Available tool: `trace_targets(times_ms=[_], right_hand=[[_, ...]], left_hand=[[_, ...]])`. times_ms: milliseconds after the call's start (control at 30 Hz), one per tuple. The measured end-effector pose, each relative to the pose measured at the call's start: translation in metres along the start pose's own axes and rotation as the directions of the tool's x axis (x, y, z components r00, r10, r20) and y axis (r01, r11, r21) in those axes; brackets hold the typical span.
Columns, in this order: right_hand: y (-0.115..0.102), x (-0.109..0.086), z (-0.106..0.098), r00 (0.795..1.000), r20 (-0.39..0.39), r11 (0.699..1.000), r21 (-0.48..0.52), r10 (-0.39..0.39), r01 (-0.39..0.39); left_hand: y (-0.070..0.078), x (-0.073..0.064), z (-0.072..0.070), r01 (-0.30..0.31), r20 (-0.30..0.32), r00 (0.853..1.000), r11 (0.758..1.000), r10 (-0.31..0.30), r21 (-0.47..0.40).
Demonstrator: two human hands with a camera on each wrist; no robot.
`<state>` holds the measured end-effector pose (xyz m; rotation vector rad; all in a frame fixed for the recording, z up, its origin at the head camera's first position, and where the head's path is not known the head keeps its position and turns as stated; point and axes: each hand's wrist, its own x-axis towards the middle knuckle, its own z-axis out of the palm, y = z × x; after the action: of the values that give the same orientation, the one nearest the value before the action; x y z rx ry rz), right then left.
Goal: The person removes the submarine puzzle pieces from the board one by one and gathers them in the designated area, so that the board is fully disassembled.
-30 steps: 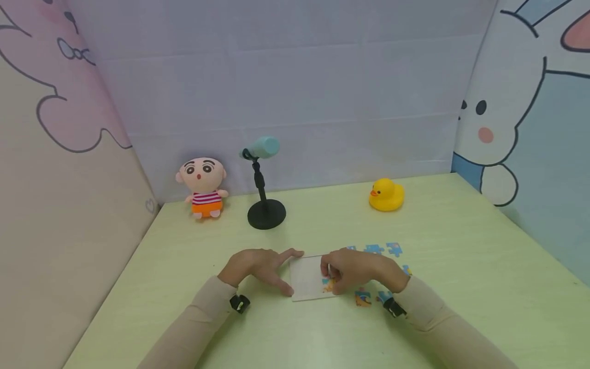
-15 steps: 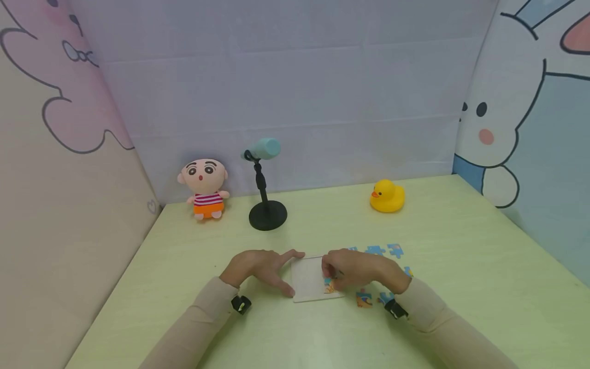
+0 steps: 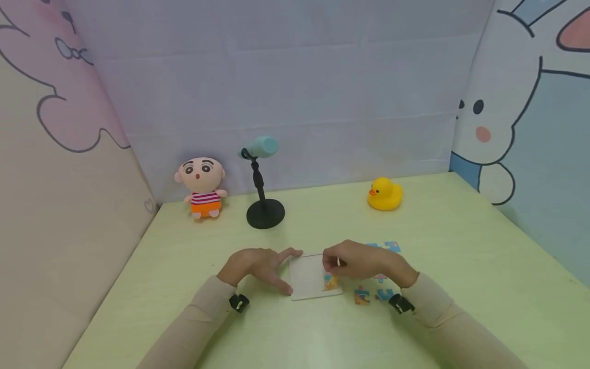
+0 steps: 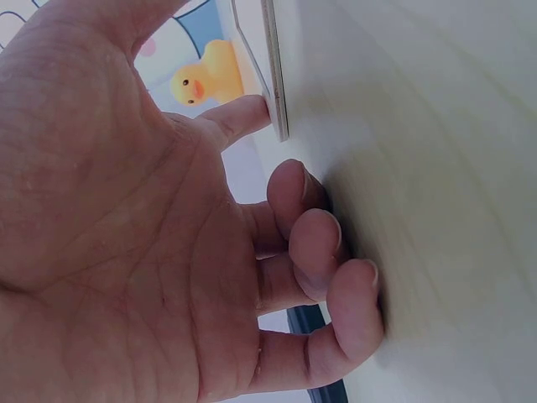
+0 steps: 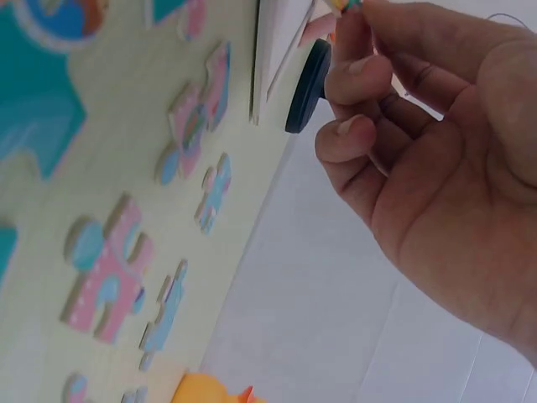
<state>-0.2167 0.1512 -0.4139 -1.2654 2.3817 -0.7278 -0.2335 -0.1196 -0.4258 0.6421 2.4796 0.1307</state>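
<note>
A thin pale puzzle tray (image 3: 306,279) lies flat on the table. My left hand (image 3: 260,266) spans its left side, the straight thumb at the near corner and the index finger at the far corner; the other fingers bend against the tabletop in the left wrist view. Over the tray's right part, my right hand (image 3: 352,259) has curled fingers, thumb and index pinching a small yellow and teal puzzle piece (image 5: 342,4) at the top edge of the right wrist view. In the head view a yellow and blue puzzle piece (image 3: 330,282) shows just below these fingertips.
Several loose puzzle pieces lie right of the tray, among them an orange and blue one (image 3: 361,296) and a pink one (image 5: 109,277). Farther back stand a plush doll (image 3: 203,187), a black stand (image 3: 265,212) bearing a mint-coloured device (image 3: 264,147), and a yellow rubber duck (image 3: 385,195).
My right hand has risen a little and its wrist has shifted slightly right, uncovering more of the piece at the tray. The left hand keeps its place at the tray's corners.
</note>
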Motion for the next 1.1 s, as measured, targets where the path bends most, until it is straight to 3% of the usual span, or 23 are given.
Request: trace_targets(times_ms=[133, 467, 833, 1100], right_hand=[[0.002, -0.007, -0.005, 1.0, -0.013, 1.0, 0.017, -0.025, 0.025], [0.003, -0.041, -0.012, 0.999, -0.027, 1.0, -0.015, 0.017, -0.017], [0.018, -0.087, -0.025, 0.987, -0.019, 0.987, 0.021, 0.158, -0.157], [0.03, -0.104, -0.027, 0.974, 0.022, 0.972, 0.065, 0.223, -0.224]], left_hand=[[0.0, 0.001, 0.001, -0.001, 0.004, 1.0, 1.0, 0.001, -0.002], [-0.004, 0.003, 0.001, -0.047, -0.004, 0.999, 0.999, 0.047, 0.002], [-0.007, 0.0, 0.0, -0.035, -0.002, 0.999, 0.999, 0.035, -0.01], [-0.018, -0.005, 0.001, -0.038, -0.017, 0.999, 0.999, 0.037, -0.015]])
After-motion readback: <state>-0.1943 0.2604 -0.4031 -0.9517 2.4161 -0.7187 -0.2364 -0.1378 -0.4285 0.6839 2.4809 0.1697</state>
